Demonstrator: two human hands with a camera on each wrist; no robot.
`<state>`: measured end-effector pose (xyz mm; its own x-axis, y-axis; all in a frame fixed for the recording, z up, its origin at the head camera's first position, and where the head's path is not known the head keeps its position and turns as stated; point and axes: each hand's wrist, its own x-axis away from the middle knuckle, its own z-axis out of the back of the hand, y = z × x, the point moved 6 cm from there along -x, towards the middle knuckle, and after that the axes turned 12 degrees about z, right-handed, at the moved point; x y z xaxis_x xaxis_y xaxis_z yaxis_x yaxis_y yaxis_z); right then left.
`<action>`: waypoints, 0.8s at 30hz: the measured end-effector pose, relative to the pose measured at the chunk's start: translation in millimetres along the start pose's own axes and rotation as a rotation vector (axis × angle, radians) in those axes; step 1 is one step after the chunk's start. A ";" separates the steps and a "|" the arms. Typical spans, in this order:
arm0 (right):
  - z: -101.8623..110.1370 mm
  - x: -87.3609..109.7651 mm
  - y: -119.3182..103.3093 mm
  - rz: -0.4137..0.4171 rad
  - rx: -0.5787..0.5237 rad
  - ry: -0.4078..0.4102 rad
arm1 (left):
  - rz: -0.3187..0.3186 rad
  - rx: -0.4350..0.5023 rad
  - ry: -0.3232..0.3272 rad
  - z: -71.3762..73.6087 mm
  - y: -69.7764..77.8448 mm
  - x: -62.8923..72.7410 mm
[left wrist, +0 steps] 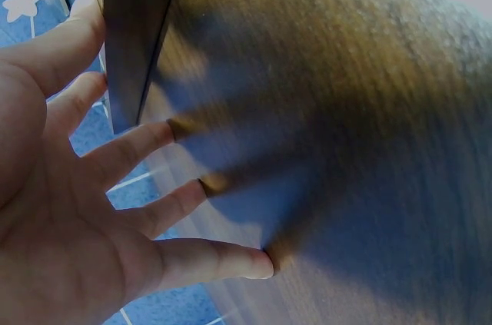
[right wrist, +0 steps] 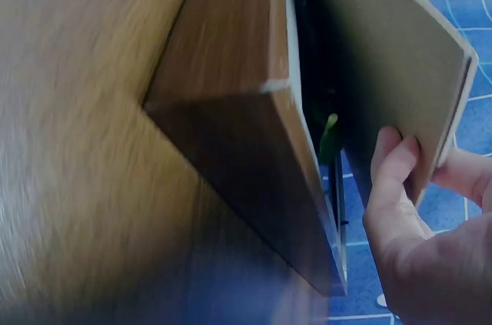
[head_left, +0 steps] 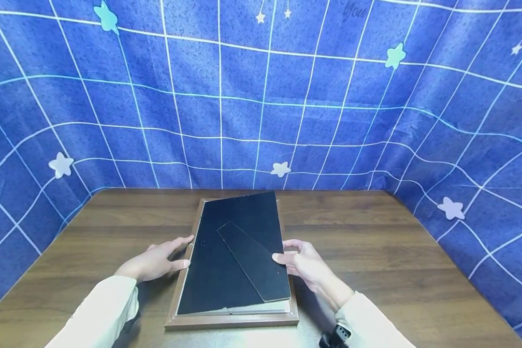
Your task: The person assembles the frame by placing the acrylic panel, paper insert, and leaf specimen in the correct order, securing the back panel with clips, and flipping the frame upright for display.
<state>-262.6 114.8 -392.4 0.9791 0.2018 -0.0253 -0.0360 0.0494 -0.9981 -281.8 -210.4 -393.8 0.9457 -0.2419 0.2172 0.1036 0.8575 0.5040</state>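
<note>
A brown picture frame [head_left: 230,321] lies face down on the table. Its black backing board [head_left: 243,210] sits askew over it, the right side raised, with a fold-out stand flap [head_left: 248,261] flat against it. My right hand [head_left: 304,268] pinches the board's right edge, thumb on top and fingers underneath. In the right wrist view the board's tan underside [right wrist: 392,48] tilts up from the frame, with a small green shape showing inside. My left hand [head_left: 156,261] spreads its fingers at the frame's left side, thumb and index fingertips against its edge.
The wood-grain table [head_left: 352,232] extends on both sides of the frame. A blue curtain [head_left: 243,121] with a white grid and stars hangs behind it and along the sides. A black device [head_left: 335,336] is on the right wrist.
</note>
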 end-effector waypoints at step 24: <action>-2.1 -6.6 -20.6 0.167 0.964 -0.038 | 0.011 -0.011 0.004 0.2 2.5 0.9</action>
<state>-267.9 110.4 -371.9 0.9400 0.3097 -0.1431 -0.3383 0.7921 -0.5081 -280.8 -208.5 -392.2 0.9481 -0.2303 0.2194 0.0961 0.8650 0.4925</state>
